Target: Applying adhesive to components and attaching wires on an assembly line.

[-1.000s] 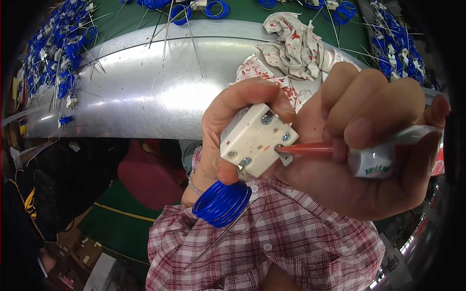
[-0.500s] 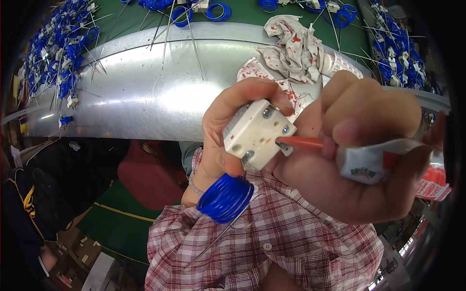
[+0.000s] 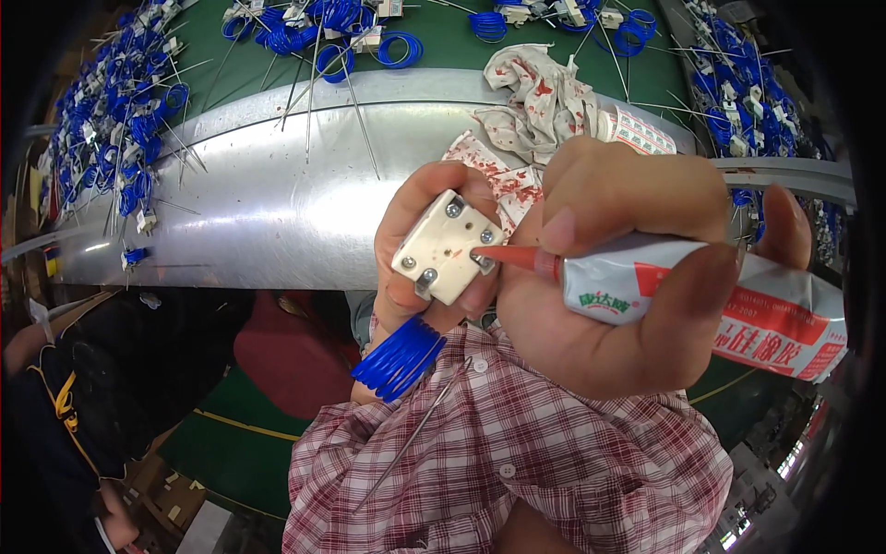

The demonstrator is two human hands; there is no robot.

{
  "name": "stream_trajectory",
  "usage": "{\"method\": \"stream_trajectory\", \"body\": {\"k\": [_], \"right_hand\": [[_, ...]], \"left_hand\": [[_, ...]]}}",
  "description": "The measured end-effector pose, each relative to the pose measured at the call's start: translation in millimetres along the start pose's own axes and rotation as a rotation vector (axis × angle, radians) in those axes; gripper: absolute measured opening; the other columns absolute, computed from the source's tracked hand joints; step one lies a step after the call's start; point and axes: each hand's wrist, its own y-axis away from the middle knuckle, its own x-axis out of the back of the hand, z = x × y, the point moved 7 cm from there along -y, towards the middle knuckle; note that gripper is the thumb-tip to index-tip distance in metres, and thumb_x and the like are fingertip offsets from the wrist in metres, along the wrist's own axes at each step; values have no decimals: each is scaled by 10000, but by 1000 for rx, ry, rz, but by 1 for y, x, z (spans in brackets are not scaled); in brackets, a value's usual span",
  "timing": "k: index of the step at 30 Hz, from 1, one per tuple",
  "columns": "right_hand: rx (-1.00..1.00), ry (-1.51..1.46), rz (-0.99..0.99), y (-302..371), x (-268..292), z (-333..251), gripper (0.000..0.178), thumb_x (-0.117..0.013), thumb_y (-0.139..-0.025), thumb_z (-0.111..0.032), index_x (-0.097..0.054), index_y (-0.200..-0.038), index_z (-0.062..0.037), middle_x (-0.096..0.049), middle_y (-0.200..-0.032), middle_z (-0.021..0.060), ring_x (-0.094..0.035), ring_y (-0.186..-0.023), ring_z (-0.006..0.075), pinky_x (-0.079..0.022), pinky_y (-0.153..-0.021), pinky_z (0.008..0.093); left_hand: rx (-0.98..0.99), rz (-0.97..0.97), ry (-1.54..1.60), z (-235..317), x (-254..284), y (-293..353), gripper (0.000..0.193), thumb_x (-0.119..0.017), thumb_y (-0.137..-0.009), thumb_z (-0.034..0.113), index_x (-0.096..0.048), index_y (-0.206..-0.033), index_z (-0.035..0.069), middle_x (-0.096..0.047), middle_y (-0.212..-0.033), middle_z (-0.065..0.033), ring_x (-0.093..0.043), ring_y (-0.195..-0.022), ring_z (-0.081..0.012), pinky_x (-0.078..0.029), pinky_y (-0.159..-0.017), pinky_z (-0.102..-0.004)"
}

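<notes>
My left hand (image 3: pixel 395 226) grips a small off-white block (image 3: pixel 449 247), with a face carrying several screws and small holes turned up. Below the block hangs a coil of blue wire (image 3: pixel 400 358), and a thin metal rod (image 3: pixel 415 434) slants down across the plaid shirt. My right hand (image 3: pixel 637 198) is closed round a silver, red and white squeeze tube (image 3: pixel 780 319). The tube's red tapered nozzle (image 3: pixel 512 257) points left, its tip at the block's right edge beside a screw terminal. Small reddish specks mark the block's face.
Beyond my hands runs a shiny metal ledge (image 3: pixel 249 185), then a green surface (image 3: pixel 443 55) with blue-coiled parts. More such parts are heaped at left (image 3: pixel 111 129) and right (image 3: pixel 738 83). A red-stained rag (image 3: pixel 544 102), stained paper (image 3: pixel 512 185) and printed white roll-shaped thing (image 3: pixel 641 132) lie ahead.
Both hands, with the block and tube, have shifted left and slightly. The tube has turned so more of its printed side shows. The nozzle remains at the block's right edge.
</notes>
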Motion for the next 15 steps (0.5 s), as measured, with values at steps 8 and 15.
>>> {"method": "stream_trajectory", "body": {"k": [8, 15], "right_hand": [[-143, 458, -25, 1, -3, 1, 396, -304, -953, -227, -187, -1219, 42, -501, -579, 173, -306, -316, 121, -279, -303, 279], [-98, 226, -156, -4, -6, 7, 390, -306, -947, -192, -202, -1233, 51, -465, -557, 165, -277, -333, 116, -257, -306, 275]], "left_hand": [[6, -8, -9, 1, 3, -4, 855, -787, -683, 306, -321, -1303, -54, -451, -1106, -200, -589, -760, -187, -535, -521, -217], [43, 26, 71, -3, 1, 1, 860, -785, -684, 316, -318, -1299, -63, -459, -1124, -217, -604, -795, -206, -545, -527, -230]]}}
